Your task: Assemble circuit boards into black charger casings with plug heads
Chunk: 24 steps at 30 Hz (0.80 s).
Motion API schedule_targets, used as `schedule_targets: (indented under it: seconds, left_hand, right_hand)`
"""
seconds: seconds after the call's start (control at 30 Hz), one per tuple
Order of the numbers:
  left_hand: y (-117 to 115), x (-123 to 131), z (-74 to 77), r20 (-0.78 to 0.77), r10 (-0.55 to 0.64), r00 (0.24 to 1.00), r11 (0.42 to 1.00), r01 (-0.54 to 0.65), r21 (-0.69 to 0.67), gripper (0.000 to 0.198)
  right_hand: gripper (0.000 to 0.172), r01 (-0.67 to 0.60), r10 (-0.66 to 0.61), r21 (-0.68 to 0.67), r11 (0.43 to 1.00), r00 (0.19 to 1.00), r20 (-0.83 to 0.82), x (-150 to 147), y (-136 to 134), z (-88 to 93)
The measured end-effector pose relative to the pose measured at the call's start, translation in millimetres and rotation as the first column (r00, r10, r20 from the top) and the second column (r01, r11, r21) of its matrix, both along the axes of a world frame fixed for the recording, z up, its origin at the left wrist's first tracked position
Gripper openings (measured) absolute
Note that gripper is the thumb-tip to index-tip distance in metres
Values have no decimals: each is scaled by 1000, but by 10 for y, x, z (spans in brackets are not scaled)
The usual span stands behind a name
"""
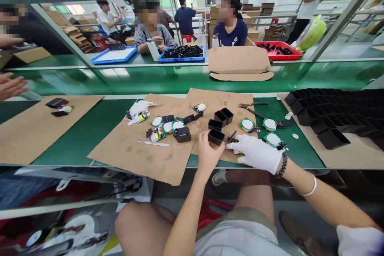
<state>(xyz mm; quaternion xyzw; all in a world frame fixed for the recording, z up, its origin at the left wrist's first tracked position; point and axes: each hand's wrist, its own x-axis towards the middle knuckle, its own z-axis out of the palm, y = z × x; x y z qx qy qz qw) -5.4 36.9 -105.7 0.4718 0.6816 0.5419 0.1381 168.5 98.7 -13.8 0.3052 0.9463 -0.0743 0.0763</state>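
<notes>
My bare left hand grips a black open-topped plastic case between thumb and fingers near the cardboard's front edge. My right hand, in a white glove, is closed on a small circuit board assembly with a dark upright piece, just right of the case; the fingers hide most of it. Behind the held case stand more open black cases. Right of them lie green circuit boards with white round tops and pliers with dark handles.
Left on the cardboard are several boards, a closed black case and white tweezers. Rows of black cases fill the right side. Across the bench sit co-workers behind a blue tray and a red tray. Another person's hand shows far left.
</notes>
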Motion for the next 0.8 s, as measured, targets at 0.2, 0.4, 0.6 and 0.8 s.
schedule_targets:
  seconds: [0.2, 0.4, 0.6, 0.8]
  left_hand:
    - [-55, -54, 62, -12, -95, 995, 995, 94, -30, 50]
    - [-31, -79, 33, -19, -129, 991, 991, 128, -42, 54]
    - [-58, -80, 14, -54, -132, 990, 988, 127, -87, 60]
    - [-105, -24, 82, 46, -135, 990, 990, 136, -40, 53]
  right_hand:
    - [12, -60, 55, -187, 981, 998, -33, -90, 483, 21]
    - [39, -202, -385, -744, 637, 752, -534, 119, 573, -36]
    - [50, -274, -826, -873, 403, 302, -476, 189, 222, -238]
    - [37, -243, -842, -865, 438, 225, -490, 123, 62, -436]
